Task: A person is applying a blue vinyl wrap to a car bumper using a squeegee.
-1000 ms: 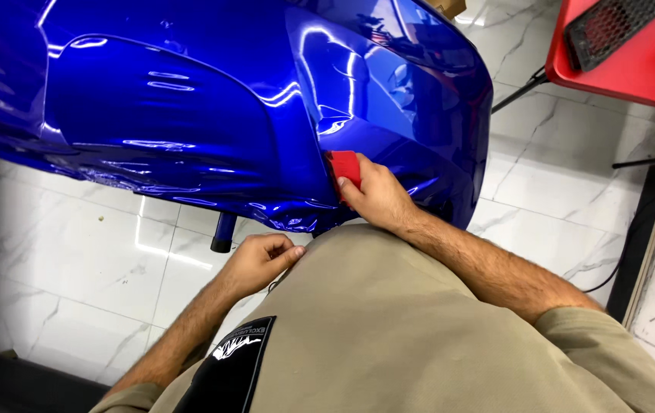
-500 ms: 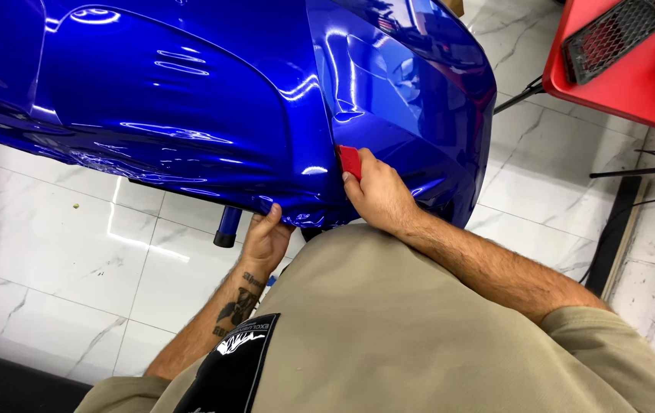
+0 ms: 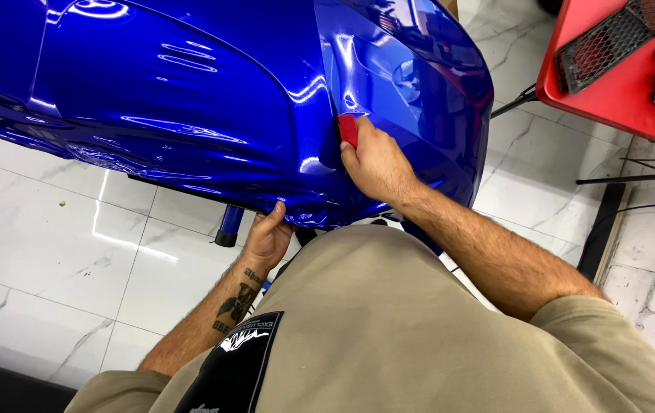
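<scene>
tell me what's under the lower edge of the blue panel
The left hand grips the blue panel at its lower edge, beside a dark post on white tile floor. The panel's underside is hidden.

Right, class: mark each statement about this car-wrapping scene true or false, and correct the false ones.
1. The right hand presses a red squeegee against the glossy blue car panel. True.
2. The left hand rests flat on the floor. False: it grips the panel's lower edge.
3. The floor is white marble-look tile. True.
4. The red part at upper right is painted green. False: it is red, with a dark mesh grille.
</scene>
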